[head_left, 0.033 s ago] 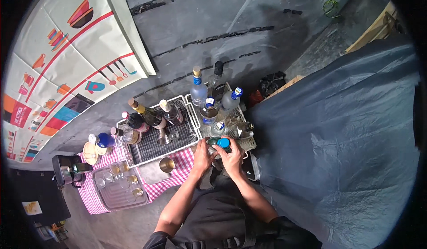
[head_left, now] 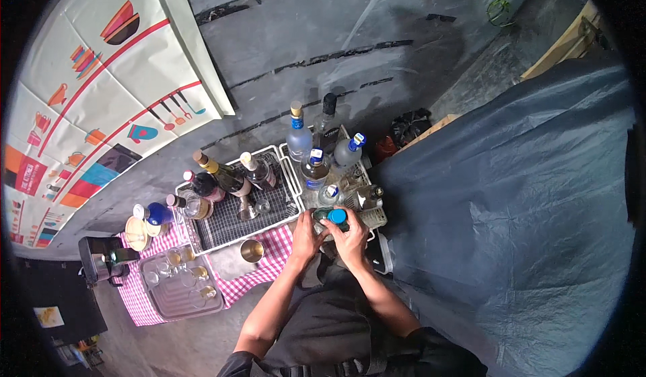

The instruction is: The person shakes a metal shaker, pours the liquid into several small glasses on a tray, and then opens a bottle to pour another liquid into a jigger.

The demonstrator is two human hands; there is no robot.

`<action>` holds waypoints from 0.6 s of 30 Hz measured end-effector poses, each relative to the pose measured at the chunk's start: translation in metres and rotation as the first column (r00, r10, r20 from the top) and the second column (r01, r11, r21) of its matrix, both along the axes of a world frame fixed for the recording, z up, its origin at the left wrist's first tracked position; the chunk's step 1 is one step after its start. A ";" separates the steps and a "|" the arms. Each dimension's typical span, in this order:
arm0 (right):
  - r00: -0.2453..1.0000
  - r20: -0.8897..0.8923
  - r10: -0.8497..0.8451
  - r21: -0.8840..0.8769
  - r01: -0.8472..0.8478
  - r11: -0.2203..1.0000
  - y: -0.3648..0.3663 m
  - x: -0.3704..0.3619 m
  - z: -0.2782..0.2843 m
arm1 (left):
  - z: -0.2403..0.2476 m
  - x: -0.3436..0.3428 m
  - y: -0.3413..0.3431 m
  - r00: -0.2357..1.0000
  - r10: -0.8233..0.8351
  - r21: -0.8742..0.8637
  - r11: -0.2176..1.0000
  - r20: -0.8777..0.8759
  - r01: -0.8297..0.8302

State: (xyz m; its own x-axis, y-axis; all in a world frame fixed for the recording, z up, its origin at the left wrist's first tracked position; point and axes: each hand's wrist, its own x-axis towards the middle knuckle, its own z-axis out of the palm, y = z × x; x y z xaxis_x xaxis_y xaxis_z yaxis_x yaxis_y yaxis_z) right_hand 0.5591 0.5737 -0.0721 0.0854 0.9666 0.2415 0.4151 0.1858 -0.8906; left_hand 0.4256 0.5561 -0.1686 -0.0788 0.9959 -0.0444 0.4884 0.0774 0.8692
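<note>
Close in front of my body, my left hand and my right hand are closed around a small greenish bottle with a bright blue cap. The cap end tips toward my right hand's fingers. Most of the bottle's body is hidden by the hands. Just beyond my fingers, a clear bottle with a blue-and-white cap and a bottle lying on its side sit at the near end of a white wire basket. In that basket also stand a blue-labelled bottle, frosted bottles and a black-capped bottle.
Left of my hands, a wire rack holds several bottles and a metal jigger. On the pink checked cloth are a metal cup and a tray with small glasses. A dark tarp hangs close on the right.
</note>
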 end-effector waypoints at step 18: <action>0.993 0.113 0.040 -0.056 -0.034 0.998 0.006 0.008 0.007 | 0.012 0.003 0.004 0.999 0.019 0.056 0.998 -0.035 -0.017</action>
State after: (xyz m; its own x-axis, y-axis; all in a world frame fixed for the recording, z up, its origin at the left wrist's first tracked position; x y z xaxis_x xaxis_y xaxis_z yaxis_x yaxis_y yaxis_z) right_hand 0.5675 0.5794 -0.0651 0.0240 0.9805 0.1950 0.5079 0.1560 -0.8471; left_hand 0.4285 0.5603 -0.1563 -0.0977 0.9951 0.0137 0.5176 0.0390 0.8547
